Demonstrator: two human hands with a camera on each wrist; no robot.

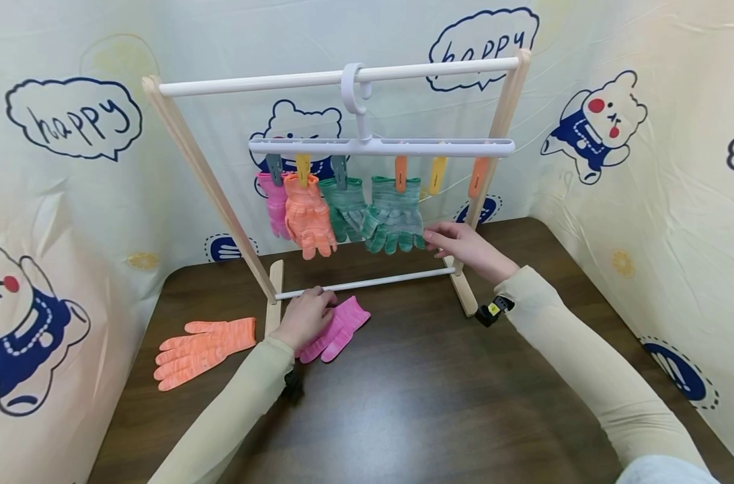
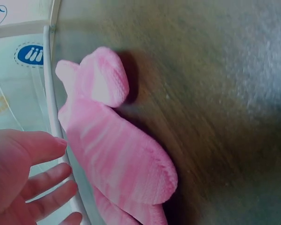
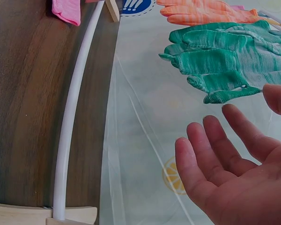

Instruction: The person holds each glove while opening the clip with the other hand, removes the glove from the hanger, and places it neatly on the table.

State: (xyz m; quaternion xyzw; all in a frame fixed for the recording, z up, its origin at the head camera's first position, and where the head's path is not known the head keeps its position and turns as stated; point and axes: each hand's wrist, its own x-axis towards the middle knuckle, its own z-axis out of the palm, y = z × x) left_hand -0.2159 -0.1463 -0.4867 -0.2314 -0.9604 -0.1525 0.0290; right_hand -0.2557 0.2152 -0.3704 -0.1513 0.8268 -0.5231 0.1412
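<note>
On the table a pink glove (image 1: 341, 329) lies next to my left hand (image 1: 306, 317), which partly covers it in the head view. From the left wrist, the fingers (image 2: 49, 183) show loosely bent beside the pink glove (image 2: 126, 159), with nothing between them. My right hand (image 1: 464, 247) is raised by the hanging green glove (image 1: 397, 215), fingertips right at its edge. The right wrist view shows that hand (image 3: 234, 164) with its fingers apart, near the green glove's fingers (image 3: 210, 61). A second green glove (image 1: 345, 205) hangs just left of the first, overlapping it.
A white hanger (image 1: 379, 146) with coloured clips hangs from a wooden rack (image 1: 204, 171). Also clipped there are an orange glove (image 1: 308, 218) and a pink one (image 1: 273, 205). Two clips on the right, one yellow (image 1: 437, 176), one orange (image 1: 478, 177), hold nothing. Another orange glove (image 1: 205, 351) lies at left.
</note>
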